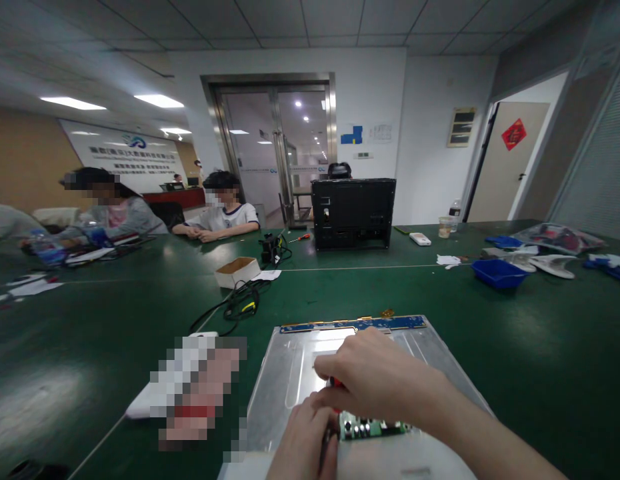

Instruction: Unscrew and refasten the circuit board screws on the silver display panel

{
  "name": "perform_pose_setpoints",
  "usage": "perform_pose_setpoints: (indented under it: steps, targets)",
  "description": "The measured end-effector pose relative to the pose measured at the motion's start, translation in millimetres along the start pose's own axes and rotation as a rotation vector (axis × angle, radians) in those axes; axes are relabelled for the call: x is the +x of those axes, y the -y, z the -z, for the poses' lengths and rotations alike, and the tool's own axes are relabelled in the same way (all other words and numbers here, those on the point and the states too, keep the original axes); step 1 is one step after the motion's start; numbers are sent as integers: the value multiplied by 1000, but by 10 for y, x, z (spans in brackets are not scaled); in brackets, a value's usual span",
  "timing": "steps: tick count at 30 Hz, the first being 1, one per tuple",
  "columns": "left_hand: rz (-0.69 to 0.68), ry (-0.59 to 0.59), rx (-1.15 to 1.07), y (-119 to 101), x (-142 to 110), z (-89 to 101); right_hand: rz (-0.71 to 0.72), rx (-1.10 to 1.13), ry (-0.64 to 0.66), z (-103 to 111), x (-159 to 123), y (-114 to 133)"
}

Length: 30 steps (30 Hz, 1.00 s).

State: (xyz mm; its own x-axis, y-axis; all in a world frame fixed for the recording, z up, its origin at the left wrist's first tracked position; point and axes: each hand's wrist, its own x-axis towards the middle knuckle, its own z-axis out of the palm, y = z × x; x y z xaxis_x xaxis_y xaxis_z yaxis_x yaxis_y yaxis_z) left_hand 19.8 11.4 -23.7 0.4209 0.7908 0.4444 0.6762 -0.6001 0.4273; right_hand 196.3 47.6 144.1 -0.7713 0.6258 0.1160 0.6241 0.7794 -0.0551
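Observation:
A flat silver metal panel lies on the green table in front of me, with a blue circuit strip along its far edge. My right hand is curled over a red-handled tool, probably a screwdriver, above the panel. My left hand is closed beside a small green circuit board at the panel's near edge, fingers pinched near the tool's tip. What the left fingers hold is hidden.
A black monitor casing stands upright mid-table. Black cables, a cardboard box, a blue tray and a pixelated object lie around. Two people sit at the far left.

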Motion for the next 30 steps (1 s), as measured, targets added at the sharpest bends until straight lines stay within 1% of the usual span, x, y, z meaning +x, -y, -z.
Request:
perform_pose_setpoints:
  steps: [3,6,9,11,15,18,21,26,28,30]
  targets:
    - [42,58,-28,7,-15,8,9,-7,2,7,-4,-5]
    - [50,87,-52,26,-24,8,42,41,27,58,-42,-21]
    - [65,83,-71,25,-22,3,79,106,41,109,-82,-43]
    - [68,65,-78,13,-21,2,65,111,39,113,-88,-52]
    - [69,45,-71,-11,-29,7,-5,28,16,56,-53,-48]
    - [80,64,-47,-7,-33,7,-12,-24,-1,21,-26,-33]
    - [59,68,-41,16,-28,3,25,-13,0,22,-26,-24]
    - [39,88,-19,43,-16,4,145,106,-10,56,-71,-42]
    - [42,86,-18,49,-22,-1,152,113,3,66,-85,-46]
    - [29,65,-28,54,-35,-11,114,93,17,71,-86,-40]
